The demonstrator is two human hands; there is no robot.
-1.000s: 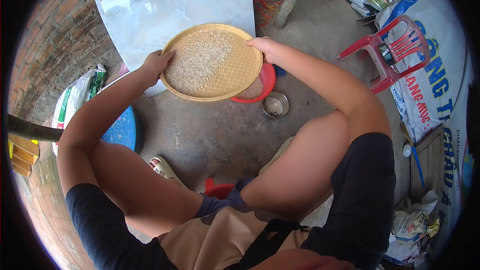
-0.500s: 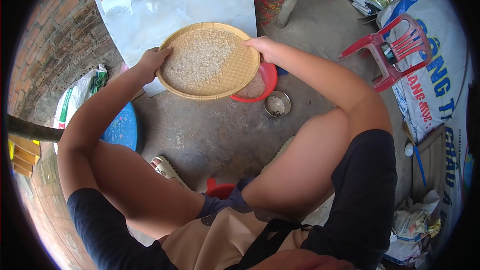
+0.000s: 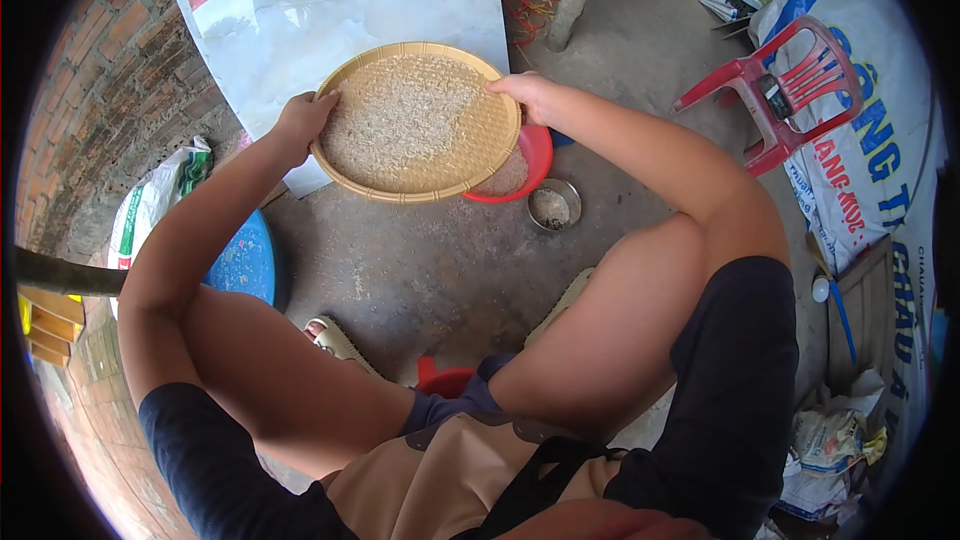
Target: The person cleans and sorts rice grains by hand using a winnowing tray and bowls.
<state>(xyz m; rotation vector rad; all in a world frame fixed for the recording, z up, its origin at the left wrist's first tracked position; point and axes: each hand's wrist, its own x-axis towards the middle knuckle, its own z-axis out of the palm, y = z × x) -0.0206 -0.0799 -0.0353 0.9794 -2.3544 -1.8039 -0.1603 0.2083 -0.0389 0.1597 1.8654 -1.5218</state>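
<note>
A round woven tray (image 3: 480,145) is held up in front of me, with pale grains (image 3: 400,110) spread over its middle and left side; the weave shows bare at the lower right. My left hand (image 3: 305,128) grips the tray's left rim, fingers closed on it. On the right rim my right hand (image 3: 524,95) is closed too, its thumb over the edge. Partly hidden below the tray, a red basin (image 3: 541,155) holds pinkish grains. Beside the basin stands a small metal bowl (image 3: 554,206) with some grains in it.
A pale board (image 3: 290,10) lies beyond the tray. The blue tub (image 3: 245,260) and a white sack (image 3: 150,202) are at the left, by a brick wall (image 3: 110,50). A red plastic chair (image 3: 770,100) stands at the right, near a printed tarp (image 3: 860,170).
The grains have shifted slightly on the tray. Both hands keep their hold, and the surroundings have moved a little in the view.
</note>
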